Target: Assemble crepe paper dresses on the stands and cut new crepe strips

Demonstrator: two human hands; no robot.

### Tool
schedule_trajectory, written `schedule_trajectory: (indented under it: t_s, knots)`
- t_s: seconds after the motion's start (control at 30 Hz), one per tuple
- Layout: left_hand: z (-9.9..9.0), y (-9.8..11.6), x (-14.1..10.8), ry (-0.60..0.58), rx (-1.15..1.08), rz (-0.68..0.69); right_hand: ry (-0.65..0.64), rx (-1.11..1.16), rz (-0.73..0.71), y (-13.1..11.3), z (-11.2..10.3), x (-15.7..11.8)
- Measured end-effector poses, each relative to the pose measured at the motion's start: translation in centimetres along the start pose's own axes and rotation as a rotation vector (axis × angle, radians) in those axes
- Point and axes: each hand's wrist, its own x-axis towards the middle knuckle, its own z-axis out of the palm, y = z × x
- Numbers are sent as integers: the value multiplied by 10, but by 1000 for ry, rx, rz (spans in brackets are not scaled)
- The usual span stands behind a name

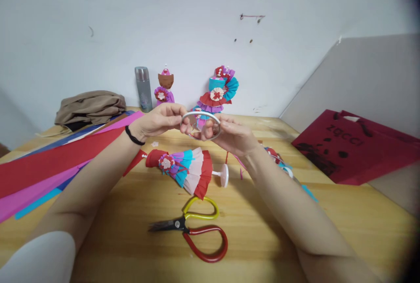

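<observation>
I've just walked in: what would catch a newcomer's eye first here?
Probably the thin white ring, held up between the left hand and the right hand in the middle of the view. Just below it, a ruffled dress in red, pink, blue and purple lies sideways on the wooden table. Nearer the viewer lie the scissors, with one yellow handle and one red.

Thin white ring (201, 113), held aloft

Wooden table (124, 256) carries scissors (179, 223) (yellow-and-red-handled) and ruffled dress (187, 170)
</observation>
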Motion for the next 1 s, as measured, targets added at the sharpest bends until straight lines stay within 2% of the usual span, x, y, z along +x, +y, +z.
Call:
schedule_trajectory:
  t_s: [0.17, 0.37, 0.47, 0.53, 0.63, 0.73, 1.0]
  knots:
    - [13, -8, 5, 65, -270, 4, 23, 30, 88, -4, 1, -2]
    - [19, -20, 8, 276, -464, -103, 14, -190, -73, -7, 5, -4]
    - [28, -27, 10, 423, -533, -151, 79, -350, -137, -7, 11, -4]
    - [37, -28, 12, 475, -564, -166, 122, -402, -176, -9, 15, -4]
    - [49, -28, 12, 486, -594, -159, 127, -407, -229, -12, 17, -4]
    - [53, -26, 10, 462, -572, -156, 113, -410, -240, -13, 15, -5]
    - [40, -30, 9, 384, -446, -92, 267, -307, -131, -13, 16, -1]
